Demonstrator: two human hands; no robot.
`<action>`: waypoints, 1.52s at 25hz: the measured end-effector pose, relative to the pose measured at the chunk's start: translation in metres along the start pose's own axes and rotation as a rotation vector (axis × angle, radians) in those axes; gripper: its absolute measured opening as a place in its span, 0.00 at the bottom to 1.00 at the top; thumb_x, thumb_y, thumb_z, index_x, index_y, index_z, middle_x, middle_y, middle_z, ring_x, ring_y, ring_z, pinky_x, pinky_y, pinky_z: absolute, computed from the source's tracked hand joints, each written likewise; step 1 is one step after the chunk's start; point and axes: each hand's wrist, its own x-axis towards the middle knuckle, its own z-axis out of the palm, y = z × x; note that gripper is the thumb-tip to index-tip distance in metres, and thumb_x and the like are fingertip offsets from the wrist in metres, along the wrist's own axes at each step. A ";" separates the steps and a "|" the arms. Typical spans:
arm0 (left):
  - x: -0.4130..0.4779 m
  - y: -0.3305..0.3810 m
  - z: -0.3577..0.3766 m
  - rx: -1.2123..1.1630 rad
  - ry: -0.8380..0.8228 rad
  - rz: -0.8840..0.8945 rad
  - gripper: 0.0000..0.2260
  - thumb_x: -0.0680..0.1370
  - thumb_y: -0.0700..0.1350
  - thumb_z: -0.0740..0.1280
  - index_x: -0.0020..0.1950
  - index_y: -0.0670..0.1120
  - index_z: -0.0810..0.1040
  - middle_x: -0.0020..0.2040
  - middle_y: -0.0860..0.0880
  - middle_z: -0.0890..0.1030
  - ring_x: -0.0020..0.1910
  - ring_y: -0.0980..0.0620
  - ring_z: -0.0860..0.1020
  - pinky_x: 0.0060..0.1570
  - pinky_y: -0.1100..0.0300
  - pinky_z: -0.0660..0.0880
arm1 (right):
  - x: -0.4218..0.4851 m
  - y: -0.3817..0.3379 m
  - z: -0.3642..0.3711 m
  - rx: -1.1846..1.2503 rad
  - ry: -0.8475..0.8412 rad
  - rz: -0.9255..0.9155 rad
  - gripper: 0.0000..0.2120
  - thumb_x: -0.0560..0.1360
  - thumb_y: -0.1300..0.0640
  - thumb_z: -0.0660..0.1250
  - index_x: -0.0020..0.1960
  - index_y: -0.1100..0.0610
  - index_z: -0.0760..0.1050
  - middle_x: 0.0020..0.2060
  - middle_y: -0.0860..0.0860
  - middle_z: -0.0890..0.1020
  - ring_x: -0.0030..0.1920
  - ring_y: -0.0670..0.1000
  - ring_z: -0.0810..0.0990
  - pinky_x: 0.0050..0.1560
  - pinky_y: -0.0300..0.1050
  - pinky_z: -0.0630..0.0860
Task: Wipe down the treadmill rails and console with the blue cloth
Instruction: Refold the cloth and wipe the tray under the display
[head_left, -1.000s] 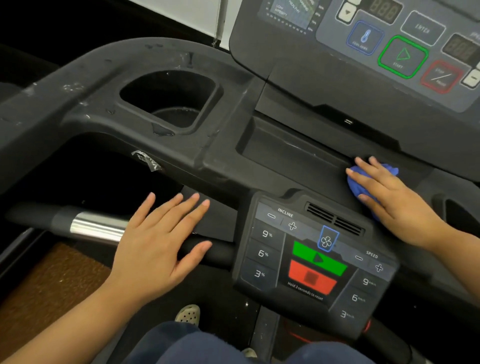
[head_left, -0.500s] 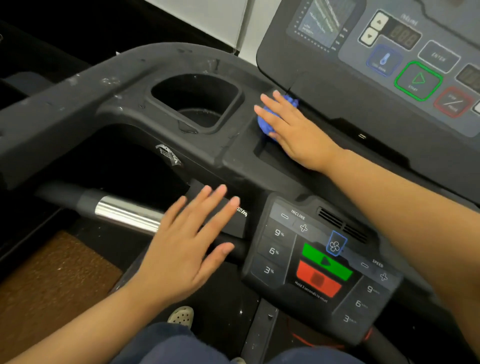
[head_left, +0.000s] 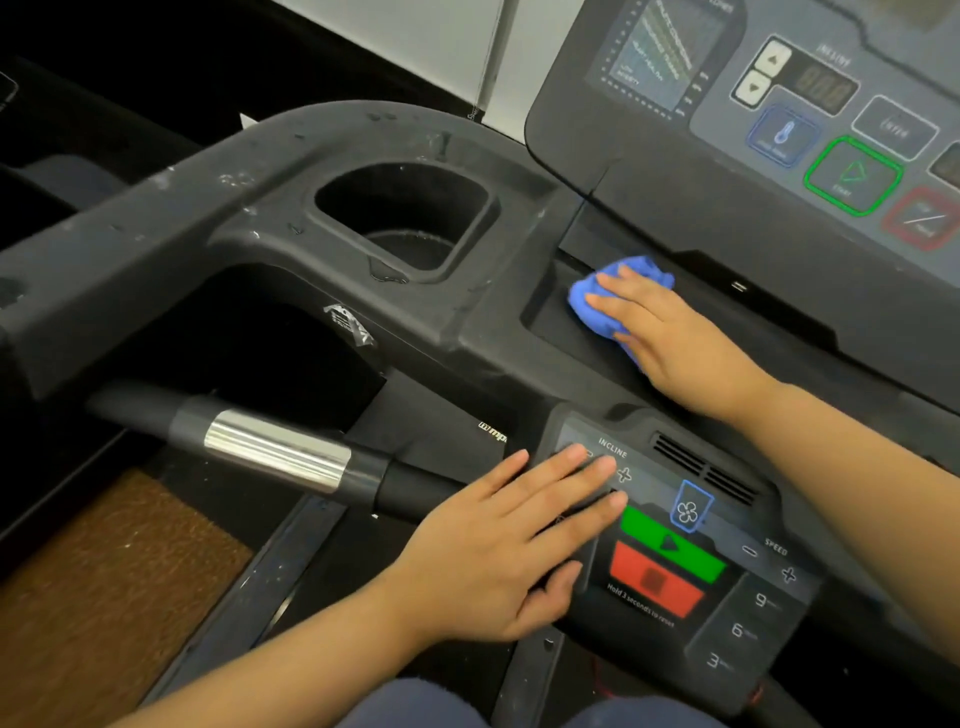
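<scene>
We press the blue cloth (head_left: 597, 306) flat under the right hand (head_left: 670, 338), fingers extended and close together, palm down on the bunched fabric. The cloth lies in the shallow tray (head_left: 561, 332) that runs below the upper console (head_left: 779, 130), at the tray's left end, just right of the cup holder (head_left: 405, 218). The left hand (head_left: 498, 556) holds nothing; it rests open, fingers spread, across the left edge of the lower control panel (head_left: 675, 561), its fingertips over the incline keys.

The step in hand, as we judge it, is wiping the tray floor. To do it well:

1. We keep the palm flat so that the whole pad of cloth bears on the surface, not the fingertips alone.
2. We run the strokes along the length of the tray, and we push the cloth into its left corner and back wall, where dirt likely collects.
3. We refold the cloth when one face looks soiled.

Droplets and pale specks show on the cup holder rim and on the curved rail (head_left: 156, 208) to its left; these areas appear still to need wiping. The chrome-banded handlebar (head_left: 275, 457) also belongs to the task.

Caution: the left hand lies on live-looking keys beside the green start key (head_left: 670, 545). We advise bracing on the handlebar or bare plastic instead, to avoid an unintended press.
</scene>
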 end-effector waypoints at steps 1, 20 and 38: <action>0.000 0.000 0.000 -0.006 0.006 -0.003 0.25 0.76 0.50 0.61 0.73 0.48 0.67 0.75 0.48 0.64 0.76 0.50 0.59 0.70 0.53 0.64 | -0.021 0.004 -0.003 0.019 -0.029 0.052 0.20 0.78 0.59 0.55 0.67 0.65 0.70 0.68 0.61 0.70 0.70 0.58 0.63 0.74 0.41 0.52; 0.002 0.007 -0.004 -0.024 -0.027 -0.056 0.24 0.77 0.48 0.58 0.74 0.48 0.64 0.75 0.49 0.63 0.76 0.50 0.58 0.71 0.52 0.63 | -0.125 0.045 -0.011 -0.053 -0.079 0.092 0.22 0.79 0.56 0.51 0.72 0.57 0.64 0.71 0.56 0.67 0.73 0.58 0.62 0.73 0.41 0.53; 0.000 0.007 -0.005 -0.021 -0.022 -0.038 0.23 0.78 0.47 0.57 0.74 0.46 0.62 0.75 0.47 0.63 0.76 0.49 0.58 0.71 0.52 0.63 | 0.088 -0.025 -0.004 0.215 0.010 0.099 0.22 0.83 0.58 0.52 0.76 0.57 0.57 0.75 0.58 0.58 0.76 0.56 0.54 0.74 0.46 0.53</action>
